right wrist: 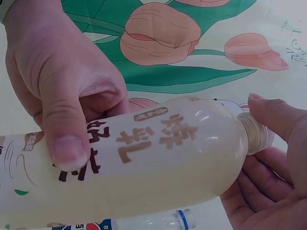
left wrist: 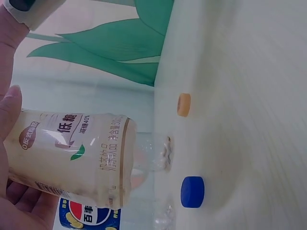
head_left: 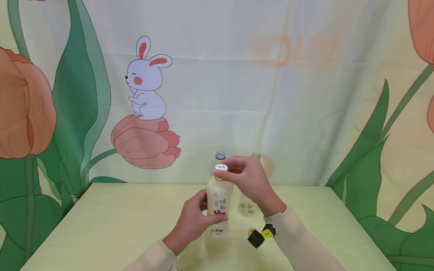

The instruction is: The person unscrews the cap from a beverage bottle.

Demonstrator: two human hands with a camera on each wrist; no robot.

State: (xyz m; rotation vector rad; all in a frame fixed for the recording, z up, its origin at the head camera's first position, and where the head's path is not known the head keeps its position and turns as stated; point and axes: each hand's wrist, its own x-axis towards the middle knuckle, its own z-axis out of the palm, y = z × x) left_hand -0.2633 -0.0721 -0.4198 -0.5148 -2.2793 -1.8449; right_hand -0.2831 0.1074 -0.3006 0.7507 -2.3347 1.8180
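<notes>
A bottle of pale, milky drink (head_left: 218, 192) with a printed label stands upright between my two hands, above the tabletop. My left hand (head_left: 193, 217) grips it round the body, thumb across the label. At the top my right hand (head_left: 251, 180) pinches the white cap (head_left: 221, 166) between thumb and fingers, and the cap sits at the bottle neck. In the left wrist view a gap shows between the bottle's base (left wrist: 125, 165) and the table. The right wrist view has the left thumb (right wrist: 69, 148) pressed on the label and the right hand (right wrist: 273, 172) around the neck.
Behind the held bottle is a clear bottle with a blue neck ring (head_left: 220, 156) and a blue label (left wrist: 89, 214). Another clear bottle (head_left: 246, 207) stands behind my right hand. An orange cap (left wrist: 184, 105) and a blue cap (left wrist: 193, 192) lie on the table (head_left: 129, 226).
</notes>
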